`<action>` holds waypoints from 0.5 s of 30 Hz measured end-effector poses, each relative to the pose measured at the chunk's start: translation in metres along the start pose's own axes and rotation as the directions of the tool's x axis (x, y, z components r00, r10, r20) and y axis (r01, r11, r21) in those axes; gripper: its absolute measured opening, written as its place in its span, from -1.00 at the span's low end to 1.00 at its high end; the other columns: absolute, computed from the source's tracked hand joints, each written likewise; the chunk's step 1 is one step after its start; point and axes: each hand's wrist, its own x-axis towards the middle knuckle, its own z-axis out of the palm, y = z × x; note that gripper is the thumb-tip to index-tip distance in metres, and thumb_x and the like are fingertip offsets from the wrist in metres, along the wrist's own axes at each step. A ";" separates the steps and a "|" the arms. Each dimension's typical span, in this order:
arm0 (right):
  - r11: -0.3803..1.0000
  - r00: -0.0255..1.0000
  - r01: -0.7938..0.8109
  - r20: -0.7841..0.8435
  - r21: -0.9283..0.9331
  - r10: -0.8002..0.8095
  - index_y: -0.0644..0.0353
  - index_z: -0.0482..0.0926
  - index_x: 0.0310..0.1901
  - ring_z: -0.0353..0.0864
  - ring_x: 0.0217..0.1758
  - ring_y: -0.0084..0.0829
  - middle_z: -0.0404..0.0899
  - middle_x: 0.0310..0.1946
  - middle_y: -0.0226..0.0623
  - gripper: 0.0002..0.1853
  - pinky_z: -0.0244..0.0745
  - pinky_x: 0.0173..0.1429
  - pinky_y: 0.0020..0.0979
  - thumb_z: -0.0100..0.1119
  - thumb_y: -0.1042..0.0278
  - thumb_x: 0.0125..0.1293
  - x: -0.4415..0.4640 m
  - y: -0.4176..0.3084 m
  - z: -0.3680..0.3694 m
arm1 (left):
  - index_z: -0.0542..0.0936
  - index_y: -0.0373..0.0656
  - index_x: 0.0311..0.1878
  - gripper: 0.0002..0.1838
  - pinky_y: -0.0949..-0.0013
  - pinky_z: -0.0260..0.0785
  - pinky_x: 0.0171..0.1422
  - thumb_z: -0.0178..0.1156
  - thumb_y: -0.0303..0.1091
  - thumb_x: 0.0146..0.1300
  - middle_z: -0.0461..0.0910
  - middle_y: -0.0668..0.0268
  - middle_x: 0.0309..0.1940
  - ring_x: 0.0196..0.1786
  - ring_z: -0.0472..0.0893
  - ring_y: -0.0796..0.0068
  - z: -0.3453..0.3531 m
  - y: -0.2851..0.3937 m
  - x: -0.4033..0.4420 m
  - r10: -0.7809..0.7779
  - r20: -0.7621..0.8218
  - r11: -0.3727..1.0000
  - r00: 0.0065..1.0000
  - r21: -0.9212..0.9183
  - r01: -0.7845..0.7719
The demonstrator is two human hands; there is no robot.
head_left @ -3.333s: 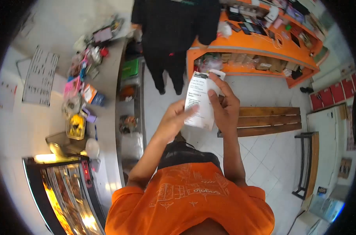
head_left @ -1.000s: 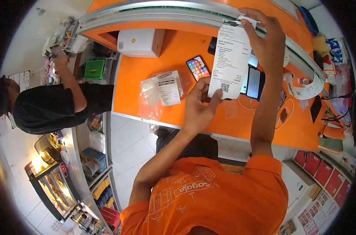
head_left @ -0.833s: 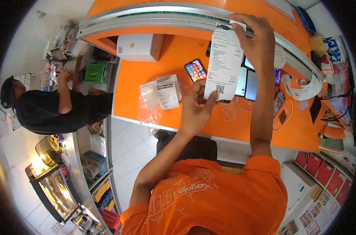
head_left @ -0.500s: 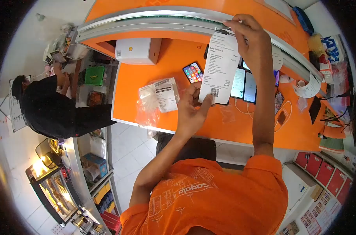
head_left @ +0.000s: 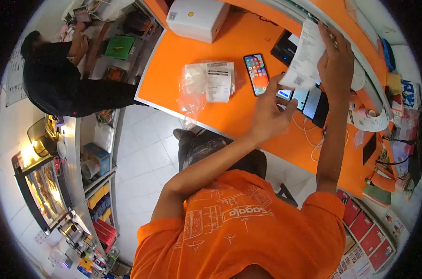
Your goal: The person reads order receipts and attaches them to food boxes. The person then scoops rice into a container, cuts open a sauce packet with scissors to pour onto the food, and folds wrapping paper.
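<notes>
My right hand (head_left: 337, 58) grips a long white printed receipt (head_left: 305, 58) by its upper right side, holding it raised above the orange counter (head_left: 164, 69). Beside the receipt's lower end is my left hand (head_left: 272, 114), its thumb and fingers apart. A phone with a lit screen of app icons (head_left: 256, 74) lies on the counter to the left of the receipt. More lit phones (head_left: 312, 102) lie partly hidden below the receipt and between my hands. A clear plastic bag (head_left: 192, 88) with a printed slip (head_left: 219, 84) rests further left on the counter.
A white box (head_left: 197, 19) stands at the counter's back. White cables (head_left: 317, 148) and a curled paper roll (head_left: 371, 120) are at the right. A person in black (head_left: 50, 76) bends over the left-hand shelving, near a green tray (head_left: 120, 47). A lit display case (head_left: 42, 193) stands lower left.
The view has turned, shifting the counter. The receipt has moved right and tilted with my right hand. My left thumb and fingers have parted from its lower end. The person in black still bends forward.
</notes>
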 end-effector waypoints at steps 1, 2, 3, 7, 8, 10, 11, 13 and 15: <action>0.997 1.000 -0.006 -0.009 0.079 0.007 0.07 0.48 0.22 0.54 0.09 -0.03 0.57 0.00 -0.09 -0.43 0.40 0.25 -0.09 0.06 0.66 0.12 0.005 -0.005 0.001 | 0.23 -0.19 0.33 -0.40 0.44 0.48 -0.14 0.21 -0.52 0.24 0.52 0.16 0.03 -0.24 0.63 0.49 -0.007 -0.011 -0.003 0.017 0.038 1.000 0.999 0.000 -0.017; 0.988 1.000 -0.014 -0.016 0.155 0.017 0.07 0.48 0.22 0.54 0.09 -0.04 0.58 -0.02 -0.09 -0.43 0.39 0.25 -0.09 0.06 0.65 0.12 0.007 -0.007 0.002 | 0.23 -0.19 0.33 -0.40 0.44 0.48 -0.14 0.21 -0.52 0.24 0.52 0.16 0.03 -0.24 0.63 0.49 -0.015 -0.017 -0.010 0.012 0.040 1.000 0.999 -0.008 -0.012; 0.990 0.995 -0.067 0.082 0.126 0.057 -0.17 0.33 0.41 0.42 0.26 -0.22 0.47 0.20 -0.30 -0.33 0.35 0.26 -0.16 0.04 0.54 0.24 0.003 -0.005 0.006 | 0.22 -0.16 0.35 -0.38 0.44 0.47 -0.14 0.20 -0.54 0.23 0.52 0.16 0.03 -0.22 0.63 0.49 -0.026 -0.019 -0.017 0.024 0.022 1.000 0.999 -0.006 -0.024; 0.991 0.998 -0.027 0.059 -0.133 0.035 -0.31 0.37 0.37 0.42 0.27 -0.26 0.45 0.22 -0.39 -0.31 0.33 0.24 -0.09 0.10 0.50 0.19 0.005 -0.016 0.012 | 0.24 -0.15 0.35 -0.40 0.44 0.45 -0.13 0.15 -0.56 0.25 0.57 0.18 -0.01 -0.18 0.62 0.49 -0.078 -0.037 -0.049 -0.094 -0.007 0.996 0.996 -0.004 0.093; 0.992 0.997 -0.018 0.070 -0.126 0.027 -0.31 0.37 0.37 0.42 0.27 -0.26 0.45 0.22 -0.39 -0.31 0.33 0.24 -0.09 0.10 0.50 0.19 0.010 -0.024 0.010 | 0.27 -0.16 0.33 -0.44 0.44 0.45 -0.16 0.16 -0.53 0.26 0.60 0.19 -0.04 -0.20 0.63 0.49 -0.089 -0.045 -0.056 -0.108 -0.013 0.994 0.994 -0.002 0.108; 0.993 0.999 -0.028 0.021 -0.117 0.031 0.15 0.54 0.13 0.47 0.13 -0.17 0.56 0.05 -0.18 -0.50 0.32 0.21 -0.18 0.07 0.64 0.10 0.025 -0.043 0.004 | 0.31 -0.16 0.31 -0.48 0.46 0.43 -0.14 0.14 -0.53 0.28 0.60 0.21 -0.06 -0.21 0.61 0.52 -0.105 -0.045 -0.070 -0.142 -0.040 0.990 0.989 0.015 0.143; 0.992 0.999 -0.025 0.018 -0.120 0.027 0.15 0.54 0.13 0.47 0.13 -0.17 0.56 0.05 -0.18 -0.50 0.32 0.21 -0.18 0.07 0.64 0.10 0.023 -0.036 0.006 | 0.35 -0.17 0.28 -0.53 0.49 0.42 -0.12 0.13 -0.54 0.30 0.60 0.23 -0.08 -0.21 0.58 0.56 -0.113 -0.044 -0.076 -0.164 -0.061 0.985 0.984 0.040 0.167; 0.982 0.997 0.038 0.070 -0.186 -0.026 -0.37 0.37 0.37 0.43 0.22 -0.27 0.45 0.22 -0.47 -0.29 0.32 0.22 -0.07 0.11 0.50 0.18 0.012 -0.014 0.012 | 0.38 -0.18 0.26 -0.56 0.51 0.41 -0.13 0.13 -0.53 0.31 0.59 0.24 -0.08 -0.21 0.57 0.58 -0.127 -0.039 -0.094 -0.201 -0.084 0.979 0.976 0.018 0.203; 0.977 0.995 0.017 0.095 -0.211 0.004 -0.38 0.37 0.37 0.44 0.21 -0.29 0.45 0.21 -0.49 -0.29 0.31 0.22 -0.07 0.12 0.50 0.17 0.009 -0.007 0.008 | 0.42 -0.18 0.23 -0.60 0.53 0.40 -0.13 0.12 -0.52 0.33 0.59 0.26 -0.08 -0.21 0.56 0.60 -0.141 -0.037 -0.104 -0.239 -0.110 0.971 0.965 -0.008 0.239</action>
